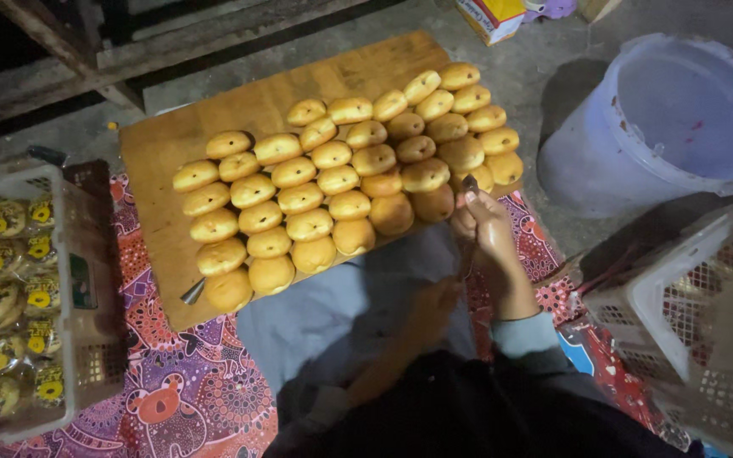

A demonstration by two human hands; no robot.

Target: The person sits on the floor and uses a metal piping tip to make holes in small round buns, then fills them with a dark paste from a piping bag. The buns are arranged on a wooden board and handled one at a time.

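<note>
We judged that a careless reach could knock the closely packed buns (pixel 332 182) off the wooden board (pixel 163 153) onto the floor. Our right hand (pixel 489 229) pinched a small dark tool (pixel 470 182), touching the nearest bun (pixel 433 203). Our left hand (pixel 434 309) was blurred; we could not tell its state.

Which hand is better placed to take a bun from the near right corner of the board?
Right. The right hand already touches the buns at that corner; the left hand sits lower, blurred, off the board.
</note>
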